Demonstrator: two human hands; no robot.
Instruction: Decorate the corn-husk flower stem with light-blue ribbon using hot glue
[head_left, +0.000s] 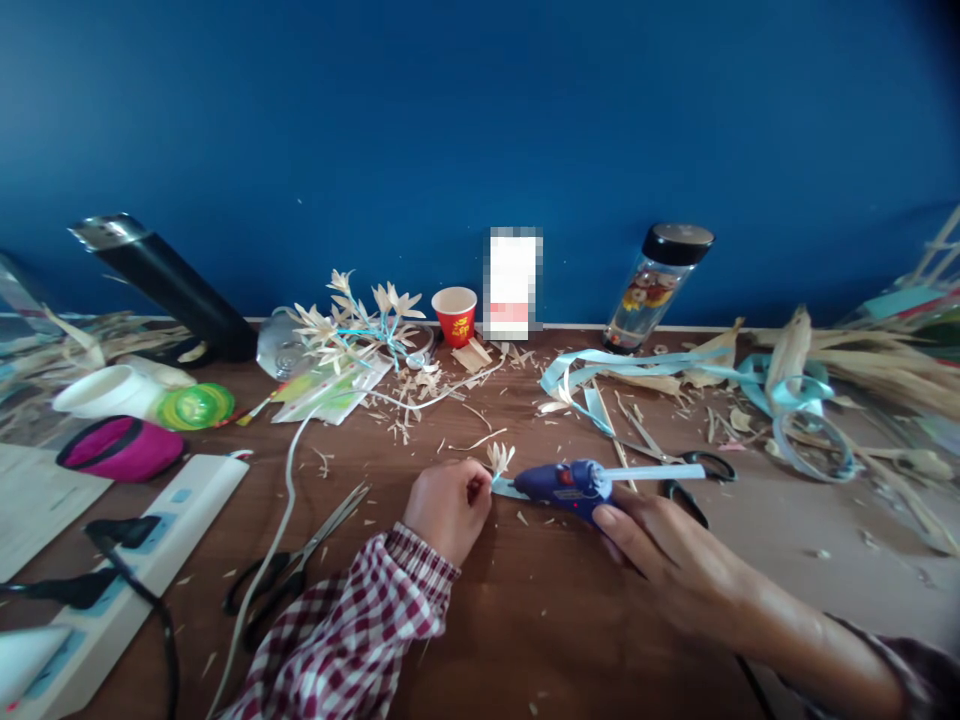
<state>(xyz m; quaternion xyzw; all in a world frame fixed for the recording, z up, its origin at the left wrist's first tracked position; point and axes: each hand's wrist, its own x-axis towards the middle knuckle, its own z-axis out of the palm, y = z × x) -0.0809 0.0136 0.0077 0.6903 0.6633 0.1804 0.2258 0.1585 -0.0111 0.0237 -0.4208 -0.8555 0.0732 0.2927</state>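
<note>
1. A person's left grip (pixel 448 508) pinches the base of a small pale flower (pixel 500 459) over the near middle of the tabletop (pixel 480 640), while the right grip (pixel 660 535) wraps a blue-purple glue gun (pixel 559 483), its nozzle aimed left.
2. The nozzle stands just beside the left fingertips; if hot, a slip by either grip could burn skin.
3. Too hard a squeeze could flood the pale blue strip (pixel 511 490) or smear the petals.
4. A rightward swing could catch the protruding glue stick (pixel 660 473) on nearby scissors (pixel 679 459).
5. Loose scraps (pixel 523 518) could cling to stray glue.
</note>
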